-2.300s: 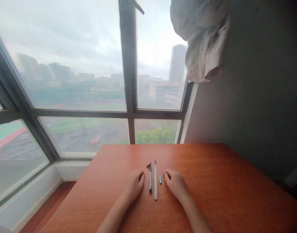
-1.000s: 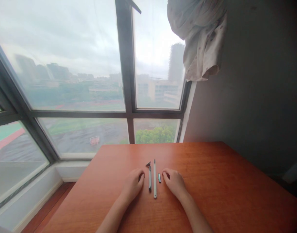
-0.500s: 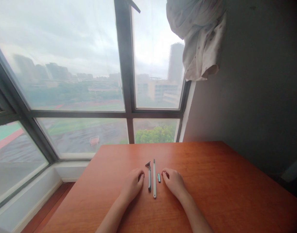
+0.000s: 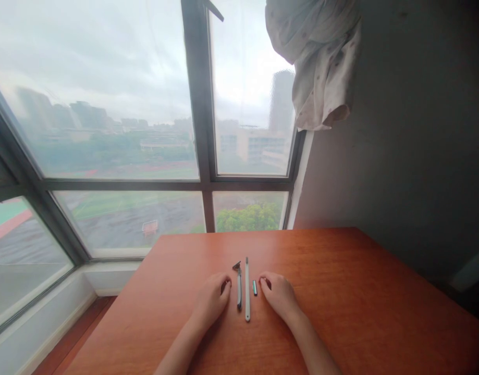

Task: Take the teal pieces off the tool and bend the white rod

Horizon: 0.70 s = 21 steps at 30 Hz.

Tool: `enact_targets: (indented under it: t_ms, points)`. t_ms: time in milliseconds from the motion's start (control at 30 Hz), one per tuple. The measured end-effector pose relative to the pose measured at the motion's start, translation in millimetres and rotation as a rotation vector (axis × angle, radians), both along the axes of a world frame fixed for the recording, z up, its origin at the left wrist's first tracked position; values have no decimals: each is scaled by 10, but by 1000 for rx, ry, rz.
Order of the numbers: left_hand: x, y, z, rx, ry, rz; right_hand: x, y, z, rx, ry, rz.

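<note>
Three things lie in a row on the brown wooden table (image 4: 341,302), between my two hands. At the left is a razor (image 4: 239,291) with a grey and black handle, its head pointing away from me. Beside it lies a long white toothbrush (image 4: 247,291), with its dark bristle end at the far side. A small dark and green piece that looks like a razor blade cartridge (image 4: 255,288) is at the right. My left hand (image 4: 215,297) rests left of the razor, fingers curled in and nothing in them. Just right of the cartridge rests my right hand (image 4: 277,294), likewise curled, holding nothing.
Beyond the table's far edge stands a large window with dark frames (image 4: 206,185). A bundled light curtain (image 4: 317,67) hangs at the upper right, in front of a grey wall (image 4: 388,156). Reddish flooring (image 4: 83,328) shows at the lower left.
The whole view has shifted very slightly. Both hands and the three things on the table keep their places relative to each other.
</note>
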<state>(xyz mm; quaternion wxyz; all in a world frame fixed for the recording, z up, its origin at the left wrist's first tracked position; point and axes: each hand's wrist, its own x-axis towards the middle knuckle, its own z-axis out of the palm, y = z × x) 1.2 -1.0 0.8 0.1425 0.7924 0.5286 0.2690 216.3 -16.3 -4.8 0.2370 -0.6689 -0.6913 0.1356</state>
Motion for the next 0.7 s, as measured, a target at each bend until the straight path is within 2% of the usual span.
enact_targets:
  t_ms: [233,467,700]
  points:
    - [216,37,96,-109,136,153,-2,-5,0,8,-22,6]
    - [365,77,180,-147,221,192,-9,-10,25,-9,-12,11]
    - [411,70,144,-101,223,211,-13,-10,38,-15,-9,19]
